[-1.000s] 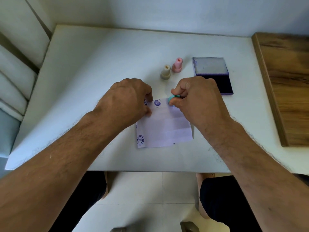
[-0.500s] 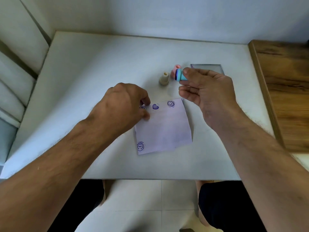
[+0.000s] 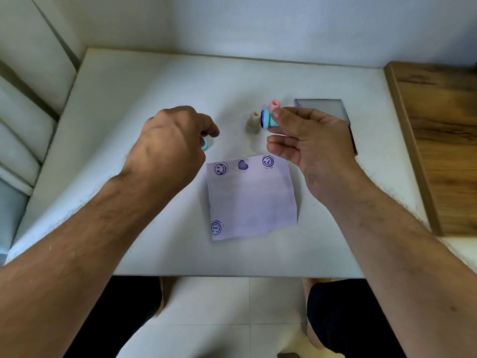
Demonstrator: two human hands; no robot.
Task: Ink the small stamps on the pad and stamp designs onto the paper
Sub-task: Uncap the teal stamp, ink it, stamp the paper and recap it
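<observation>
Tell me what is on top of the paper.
The paper bears four purple prints: three along its far edge, one at the near left corner. No stamp or hand rests on it; whatever lies beneath is hidden.

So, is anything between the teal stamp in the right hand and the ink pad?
Only the right hand itself: it pinches the teal stamp while its palm covers much of the ink pad behind. Nothing else visible stands between.

Over a white surface [image 3: 129, 99], the right hand [image 3: 307, 148] pinches a teal stamp [image 3: 268, 120], inked face turned left, while the left hand [image 3: 167, 148] holds a small blue-rimmed cap [image 3: 205, 145]. Four purple prints mark the paper [image 3: 253, 200]; beige [image 3: 253, 122] and pink [image 3: 273, 104] stamps stand beyond, ink pad [image 3: 322, 107] at right.
</observation>
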